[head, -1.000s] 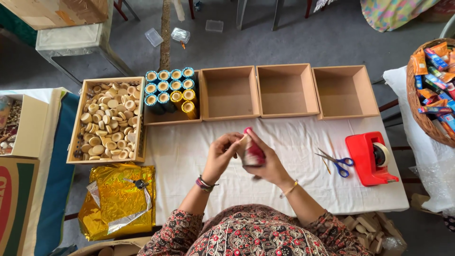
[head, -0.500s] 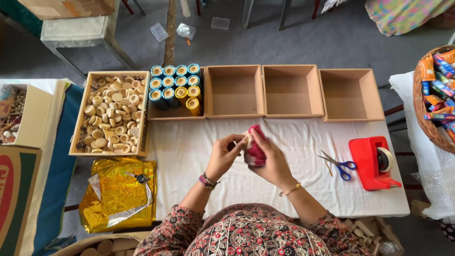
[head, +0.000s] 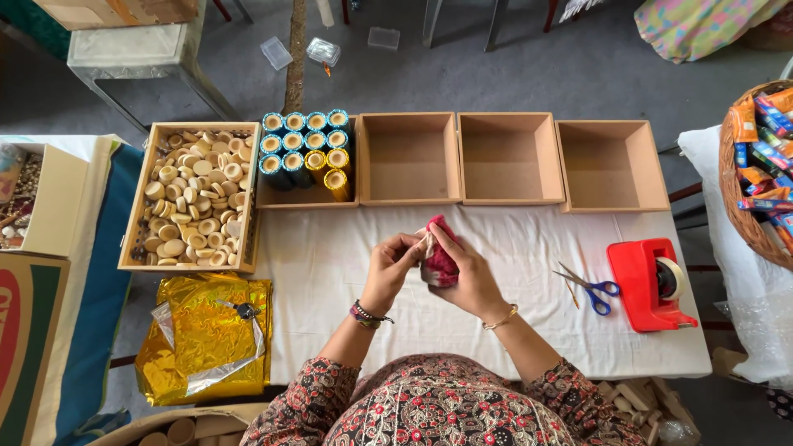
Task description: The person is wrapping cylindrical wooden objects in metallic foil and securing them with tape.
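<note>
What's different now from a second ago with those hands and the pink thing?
Very little. Both hands, left hand and right hand, still hold the pink wrapped piece above the white table, fingers working at its top. The scissors, red tape dispenser and boxes stayed put.

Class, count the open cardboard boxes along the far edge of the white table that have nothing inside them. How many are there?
3, side by side: the left empty box, beside the box holding wrapped tubes; the middle empty box; and the right empty box. None appears hidden.
</note>
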